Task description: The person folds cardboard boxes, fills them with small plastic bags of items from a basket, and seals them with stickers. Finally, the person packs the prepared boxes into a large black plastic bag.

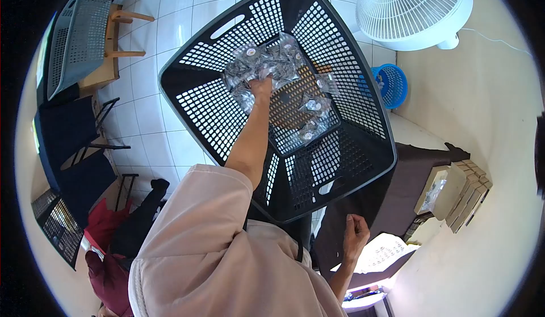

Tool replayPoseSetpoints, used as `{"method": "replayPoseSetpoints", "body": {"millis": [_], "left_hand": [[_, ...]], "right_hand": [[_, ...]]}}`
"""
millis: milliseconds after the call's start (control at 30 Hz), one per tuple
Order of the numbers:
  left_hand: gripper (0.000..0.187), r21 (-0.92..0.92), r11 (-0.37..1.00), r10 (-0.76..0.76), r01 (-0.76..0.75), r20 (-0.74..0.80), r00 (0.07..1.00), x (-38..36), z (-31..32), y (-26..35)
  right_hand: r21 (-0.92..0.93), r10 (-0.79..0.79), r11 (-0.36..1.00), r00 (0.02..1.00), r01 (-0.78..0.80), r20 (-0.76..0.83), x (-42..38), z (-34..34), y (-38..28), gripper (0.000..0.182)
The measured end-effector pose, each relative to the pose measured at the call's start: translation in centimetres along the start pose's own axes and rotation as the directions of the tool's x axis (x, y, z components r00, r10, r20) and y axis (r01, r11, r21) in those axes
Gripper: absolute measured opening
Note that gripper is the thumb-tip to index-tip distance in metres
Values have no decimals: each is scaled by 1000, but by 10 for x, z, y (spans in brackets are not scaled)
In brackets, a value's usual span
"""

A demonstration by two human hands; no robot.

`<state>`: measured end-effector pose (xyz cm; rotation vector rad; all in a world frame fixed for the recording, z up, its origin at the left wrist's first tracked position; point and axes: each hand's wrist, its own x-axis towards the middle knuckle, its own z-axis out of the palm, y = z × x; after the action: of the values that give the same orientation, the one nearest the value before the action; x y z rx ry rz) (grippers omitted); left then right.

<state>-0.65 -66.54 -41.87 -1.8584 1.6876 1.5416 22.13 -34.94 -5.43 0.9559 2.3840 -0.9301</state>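
Head cam, looking straight down. My left hand (pixel 261 85) is deep in the black perforated basket (pixel 216 112), arm stretched out, fingers closed down into the pile of clear plastic packets (pixel 267 61). It looks like a grab on a bunch of them, but the fingertips are buried, so I can't tell exactly how many it grips. The packets are small clear bags, each with a round metallic piece inside. Most sit heaped at the far end of the basket floor; a few loose ones (pixel 311 118) trail along the bottom toward the right wall.

My right hand (pixel 355 229) is down low, outside the basket, just beside its near rim. Fingers are curled into a loose fist; I can't tell if anything is in it. It is not touching the basket.

Around it: white fan (pixel 414 5) at the top right, small blue basket (pixel 394 84) just beside the big basket's right wall, a row of cardboard boxes (pixel 462 189) on the pale desk (pixel 482 260) at the right. On the tiled floor (pixel 170 16) at the left, a grey crate (pixel 79 39) rests on a wooden stool (pixel 116 44).
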Motion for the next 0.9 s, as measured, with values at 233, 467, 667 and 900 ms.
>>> {"method": "replayPoseSetpoints", "body": {"millis": [233,467,667,900], "left_hand": [[32,240,894,383,-378,27,924,55,12,-36],[20,351,684,597,-639,234,767,-48,-58,20],[19,-332,824,554,-460,302,776,-124,-136,52],[61,-687,726,571,12,613,547,-198,-223,67]], "right_hand": [[-20,50,999,998,-49,26,-5,8,-5,15],[66,-144,988,989,141,39,13,26,-31,11],[115,-458,889,875,444,156,77,106,-92,10],[-188,-583,730,742,657,331,188,279,-115,24]]}}
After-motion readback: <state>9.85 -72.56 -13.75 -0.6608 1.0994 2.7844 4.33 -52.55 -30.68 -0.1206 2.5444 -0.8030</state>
